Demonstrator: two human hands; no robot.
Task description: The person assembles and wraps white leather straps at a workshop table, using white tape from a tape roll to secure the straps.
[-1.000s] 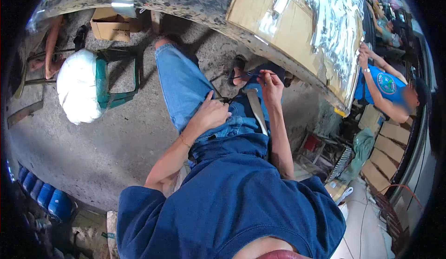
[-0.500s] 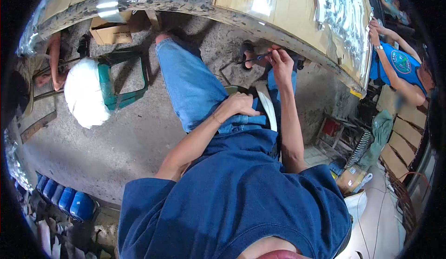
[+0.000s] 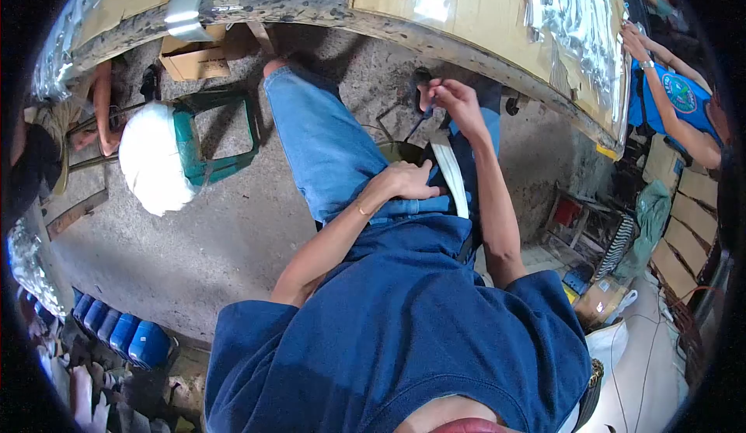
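Blue-handled tool (image 3: 425, 114), its tip too small to identify, hangs pinched in the right hand (image 3: 458, 100); left hand (image 3: 404, 180) rests loosely curled on the thigh.

Right hand (image 3: 458, 103) now higher than second ago, lifted from right knee toward underside edge of surface (image 3: 311, 2). Thin dark tool (image 3: 420, 122) in its fingers, level and pointing left before, now hangs tilted down-left from pinch. Left hand (image 3: 404, 180) slid slightly from left thigh toward middle of lap, fingers now curled at edge of pale strap (image 3: 451, 173). Head view swung: green stool (image 3: 221, 134) and white sack (image 3: 155, 157) sit further right in frame; co-worker's blue shirt (image 3: 672, 99) sits higher.
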